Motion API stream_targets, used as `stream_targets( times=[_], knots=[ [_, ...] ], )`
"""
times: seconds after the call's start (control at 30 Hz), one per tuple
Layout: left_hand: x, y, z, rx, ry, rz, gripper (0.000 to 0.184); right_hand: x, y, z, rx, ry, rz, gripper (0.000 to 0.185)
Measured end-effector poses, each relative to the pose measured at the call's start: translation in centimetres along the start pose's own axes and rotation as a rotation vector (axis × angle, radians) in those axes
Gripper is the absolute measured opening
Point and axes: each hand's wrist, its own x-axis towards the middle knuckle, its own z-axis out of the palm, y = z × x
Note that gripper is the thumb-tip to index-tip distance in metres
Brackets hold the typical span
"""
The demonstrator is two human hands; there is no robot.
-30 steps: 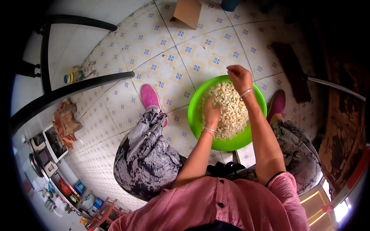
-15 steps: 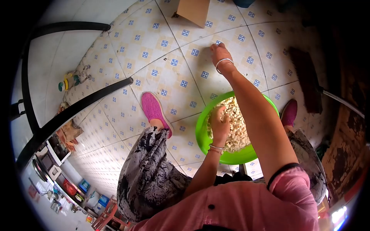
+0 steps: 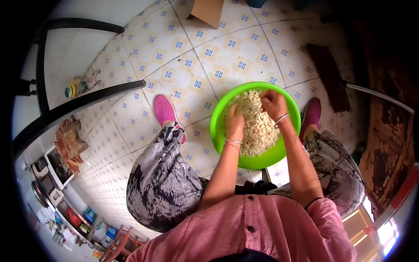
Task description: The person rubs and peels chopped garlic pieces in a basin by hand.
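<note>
A bright green basin (image 3: 217, 142) stands on the floor between my feet, holding a heap of small pale pieces (image 3: 257, 135) whose kind I cannot make out. On the heap's left side rests my left hand (image 3: 235, 118), fingers stretched out among the pieces and somewhat blurred at the tips. My right hand (image 3: 274, 105) is over the heap's upper right, inside the rim. Its fingers are curled together, and whatever they may hold is hidden. Both wrists wear bracelets.
A broom (image 3: 329, 78) lies to the right of the basin. Black metal bars (image 3: 83, 107) reach in from the left. A cardboard piece (image 3: 207, 12) is at the top. My pink shoes (image 3: 164, 109) flank the basin. A red wooden stool (image 3: 120, 246) is at lower left.
My right hand has come back from above the floor beyond the basin to over the heap. My left hand has stayed in the basin, its fingers now straighter. The view has shifted slightly.
</note>
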Motion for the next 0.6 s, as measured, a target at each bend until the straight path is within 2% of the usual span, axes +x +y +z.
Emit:
stream_targets(
  times=[0.07,0.1,0.17,0.2,0.3,0.33,0.37,0.4,0.43,0.5,0.53,0.6],
  knots=[
    [-0.5,-0.3,0.0,-0.012,-0.019,-0.031,0.035,-1.3,2.9,-0.5,-0.214,0.043,-0.056,0.020],
    [-0.5,-0.5,0.0,-0.012,-0.022,-0.025,0.035,-1.4,4.2,-0.7,-0.213,0.048,-0.061,0.020],
    [-0.7,-0.8,-0.2,0.151,-0.129,0.027,0.043,-1.7,6.1,-0.7,-0.422,0.230,-0.368,0.022],
    [-1.1,-0.2,-0.4,0.156,-0.124,0.033,0.043,-2.0,5.3,-0.6,-0.364,0.216,-0.233,0.027],
    [-2.0,1.3,0.3,0.095,-0.282,-0.011,0.050,-0.9,8.3,2.0,-0.162,0.252,-0.165,0.028],
    [-2.1,1.8,0.3,0.043,-0.316,-0.058,0.053,-0.1,10.0,3.2,-0.250,0.268,-0.154,0.030],
    [-2.2,2.2,0.5,-0.007,-0.350,-0.108,0.057,-0.5,8.5,3.9,-0.288,0.294,-0.106,0.032],
    [-1.8,1.8,0.7,-0.063,-0.314,-0.146,0.059,-0.7,8.0,4.5,-0.016,0.140,-0.008,0.032],
    [-1.9,2.2,0.9,-0.057,-0.325,-0.138,0.059,-1.5,6.4,4.8,-0.011,0.152,-0.013,0.032],
    [-2.0,2.7,1.0,-0.321,-0.357,-0.356,0.057,-4.1,3.5,5.6,-0.121,0.211,0.111,0.033],
    [0.4,-0.3,1.0,-0.364,-0.328,-0.383,0.048,-5.2,2.3,5.9,-0.117,0.219,0.110,0.033],
    [1.0,-0.7,0.5,-0.356,-0.363,-0.412,0.045,-7.6,0.4,6.5,0.008,0.287,-0.025,0.036]
  ],
)
